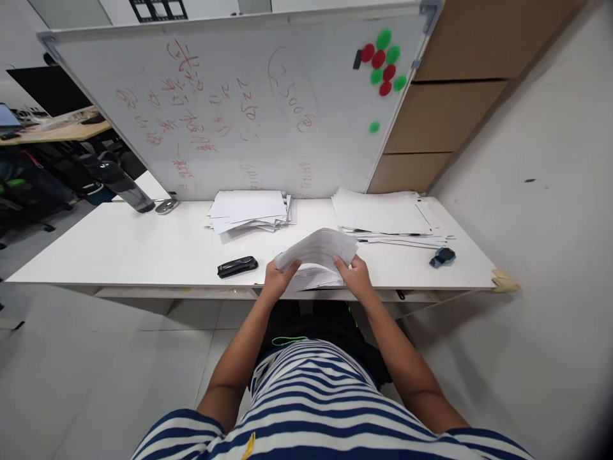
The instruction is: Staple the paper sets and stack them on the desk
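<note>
My left hand (281,278) and my right hand (353,273) grip the two ends of some sheets of paper (318,245), thumbs on the near side. The sheets bow upward in the middle, above the front edge of the white desk. More loose paper (313,278) lies on the desk just under them. Left of my left hand is a black stapler (237,266). Behind the held sheets, a stack of paper (249,209) stands at the left, and a wider, uneven pile of paper (383,214) lies at the right.
A whiteboard (230,115) with red writing and round magnets leans along the desk's (119,246) back. A dark bottle (125,185) and a small grey object (166,206) are at the back left. A dark watch (442,257) lies at right, near cardboard boxes (445,115) and a wall.
</note>
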Demonstrator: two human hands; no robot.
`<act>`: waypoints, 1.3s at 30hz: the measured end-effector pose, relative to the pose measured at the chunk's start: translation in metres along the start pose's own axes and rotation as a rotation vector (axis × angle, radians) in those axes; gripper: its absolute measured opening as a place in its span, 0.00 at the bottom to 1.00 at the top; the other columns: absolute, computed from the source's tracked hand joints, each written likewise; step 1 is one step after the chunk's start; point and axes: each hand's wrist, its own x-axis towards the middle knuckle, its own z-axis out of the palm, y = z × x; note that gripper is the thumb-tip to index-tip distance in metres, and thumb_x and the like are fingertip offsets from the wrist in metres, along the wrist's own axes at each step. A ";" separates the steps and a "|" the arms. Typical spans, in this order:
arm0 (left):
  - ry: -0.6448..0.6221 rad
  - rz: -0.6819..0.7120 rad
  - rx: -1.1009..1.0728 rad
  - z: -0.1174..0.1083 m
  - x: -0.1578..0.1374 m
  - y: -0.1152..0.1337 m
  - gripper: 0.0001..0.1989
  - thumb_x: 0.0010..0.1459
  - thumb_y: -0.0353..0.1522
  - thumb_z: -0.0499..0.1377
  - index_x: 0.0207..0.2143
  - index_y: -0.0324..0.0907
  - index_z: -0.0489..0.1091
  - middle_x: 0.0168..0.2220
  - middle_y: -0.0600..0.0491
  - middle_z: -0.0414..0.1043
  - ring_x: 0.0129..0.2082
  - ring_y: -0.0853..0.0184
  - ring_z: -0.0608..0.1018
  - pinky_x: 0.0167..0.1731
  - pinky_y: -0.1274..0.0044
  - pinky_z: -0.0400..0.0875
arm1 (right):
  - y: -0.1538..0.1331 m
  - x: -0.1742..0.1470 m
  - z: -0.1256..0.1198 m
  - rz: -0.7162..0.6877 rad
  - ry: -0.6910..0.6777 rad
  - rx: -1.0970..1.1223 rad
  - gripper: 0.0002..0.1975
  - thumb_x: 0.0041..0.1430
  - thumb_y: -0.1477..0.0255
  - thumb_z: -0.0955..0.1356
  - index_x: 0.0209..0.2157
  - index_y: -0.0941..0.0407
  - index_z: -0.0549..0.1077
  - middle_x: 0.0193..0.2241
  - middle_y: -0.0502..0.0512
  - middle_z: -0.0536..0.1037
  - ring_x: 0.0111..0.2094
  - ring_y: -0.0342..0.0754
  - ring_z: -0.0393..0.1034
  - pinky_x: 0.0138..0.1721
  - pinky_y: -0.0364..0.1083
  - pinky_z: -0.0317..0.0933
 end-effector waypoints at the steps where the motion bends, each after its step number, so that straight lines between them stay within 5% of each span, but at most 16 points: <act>1: -0.023 -0.014 0.011 0.003 0.000 -0.006 0.24 0.49 0.46 0.72 0.42 0.38 0.81 0.42 0.45 0.84 0.46 0.54 0.84 0.49 0.63 0.78 | 0.009 -0.001 0.005 0.024 -0.001 -0.022 0.26 0.56 0.52 0.72 0.46 0.57 0.80 0.45 0.62 0.84 0.50 0.61 0.78 0.55 0.58 0.68; 11: 0.046 -0.102 -0.045 0.004 0.005 -0.014 0.25 0.49 0.47 0.71 0.43 0.38 0.79 0.44 0.45 0.83 0.47 0.54 0.83 0.51 0.64 0.77 | 0.028 -0.014 0.019 0.022 0.114 -0.113 0.22 0.58 0.54 0.71 0.47 0.54 0.81 0.47 0.60 0.84 0.54 0.60 0.76 0.59 0.57 0.66; 14: 0.086 -0.015 -0.025 -0.005 -0.007 -0.004 0.27 0.52 0.47 0.70 0.49 0.40 0.75 0.46 0.45 0.81 0.48 0.56 0.82 0.49 0.66 0.77 | 0.021 -0.026 0.008 0.036 0.120 -0.122 0.21 0.59 0.53 0.71 0.45 0.54 0.81 0.44 0.60 0.85 0.50 0.61 0.77 0.57 0.57 0.67; 19: 0.190 0.302 0.381 -0.070 -0.011 0.012 0.30 0.61 0.43 0.64 0.63 0.46 0.63 0.57 0.43 0.73 0.55 0.57 0.78 0.56 0.63 0.72 | 0.011 -0.046 -0.004 0.196 0.088 -0.054 0.26 0.58 0.51 0.72 0.50 0.56 0.80 0.49 0.61 0.83 0.52 0.61 0.76 0.58 0.59 0.68; 22: 0.125 0.239 0.823 -0.121 0.005 0.002 0.35 0.53 0.41 0.70 0.61 0.43 0.66 0.60 0.39 0.70 0.65 0.45 0.67 0.65 0.54 0.59 | 0.016 -0.053 0.004 0.317 0.075 0.038 0.28 0.56 0.50 0.73 0.50 0.56 0.80 0.51 0.61 0.82 0.55 0.62 0.75 0.60 0.60 0.66; 26: 0.115 0.092 0.866 -0.156 0.019 -0.028 0.24 0.56 0.39 0.65 0.54 0.42 0.70 0.51 0.41 0.73 0.55 0.48 0.74 0.56 0.56 0.67 | 0.028 -0.058 0.021 0.401 0.031 0.099 0.28 0.54 0.50 0.74 0.48 0.56 0.81 0.49 0.61 0.83 0.53 0.64 0.76 0.58 0.61 0.68; 31: 0.089 0.138 0.721 -0.148 0.008 -0.042 0.15 0.58 0.37 0.64 0.48 0.45 0.70 0.47 0.45 0.71 0.49 0.57 0.75 0.52 0.63 0.70 | 0.035 -0.061 0.034 0.405 -0.017 0.076 0.27 0.55 0.51 0.74 0.49 0.55 0.80 0.51 0.60 0.83 0.54 0.63 0.76 0.57 0.60 0.69; 39: 0.000 0.182 0.737 -0.132 0.000 -0.039 0.14 0.58 0.35 0.64 0.47 0.47 0.70 0.48 0.46 0.73 0.54 0.55 0.74 0.57 0.60 0.66 | 0.024 -0.060 0.046 0.392 -0.090 0.047 0.27 0.57 0.52 0.73 0.51 0.56 0.80 0.51 0.61 0.82 0.55 0.63 0.75 0.60 0.60 0.67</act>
